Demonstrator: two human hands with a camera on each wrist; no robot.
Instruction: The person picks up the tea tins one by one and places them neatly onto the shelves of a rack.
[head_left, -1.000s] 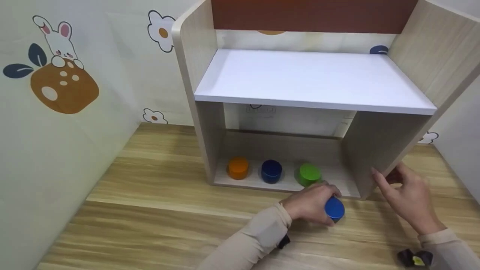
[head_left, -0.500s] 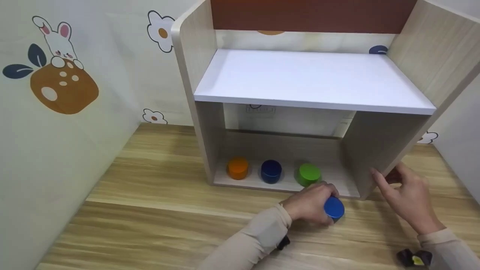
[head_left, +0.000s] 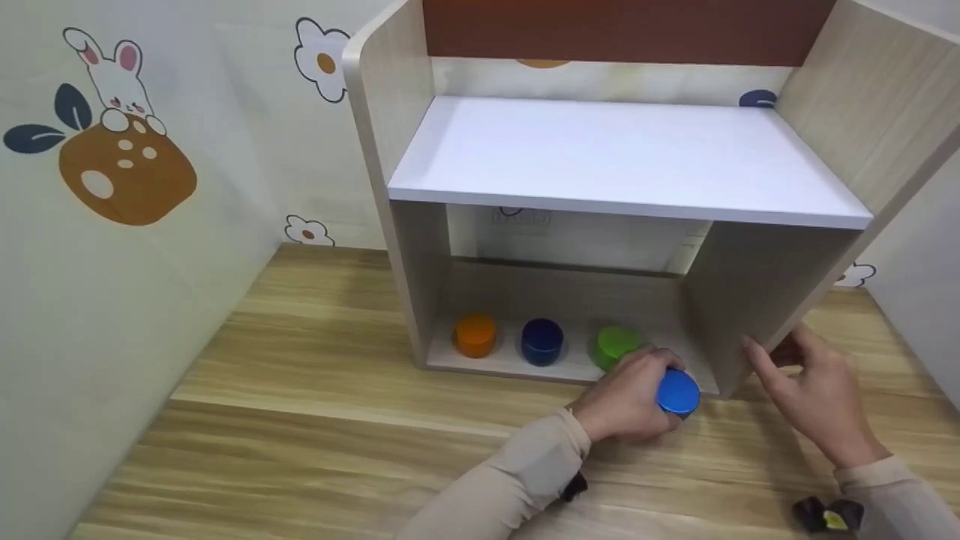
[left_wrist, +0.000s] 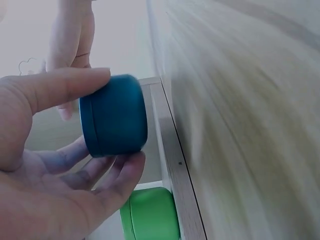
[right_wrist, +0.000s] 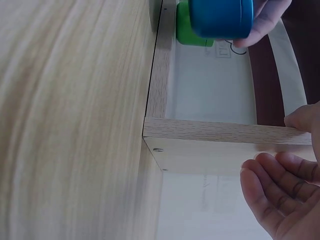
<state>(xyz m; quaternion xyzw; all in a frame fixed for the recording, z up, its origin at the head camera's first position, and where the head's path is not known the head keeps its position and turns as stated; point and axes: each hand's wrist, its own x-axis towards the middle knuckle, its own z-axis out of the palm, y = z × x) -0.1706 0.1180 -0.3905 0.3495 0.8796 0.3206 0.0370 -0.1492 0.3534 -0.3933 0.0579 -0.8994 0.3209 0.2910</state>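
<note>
My left hand point(head_left: 626, 397) holds a light-blue round tin point(head_left: 679, 391) between thumb and fingers, just in front of the shelf unit's bottom board. The left wrist view shows the thumb on one side of this blue tin point(left_wrist: 117, 117) and the fingertips under the other, raised off the table. Right beside that hand stands a green tin point(head_left: 616, 345) on the bottom board, partly covered by it. My right hand point(head_left: 821, 397) grips the unit's right side panel point(right_wrist: 225, 131), thumb at its front edge and fingers along the outer face.
A navy tin point(head_left: 541, 342) and an orange tin point(head_left: 475, 335) stand in a row left of the green one. Above them runs a white middle shelf point(head_left: 622, 154). The unit stands on a wood-grain table point(head_left: 300, 450) against patterned walls.
My left hand has lifted the blue tin slightly and carried it forward and a little right, toward the bottom board. My right hand stays on the side panel.
</note>
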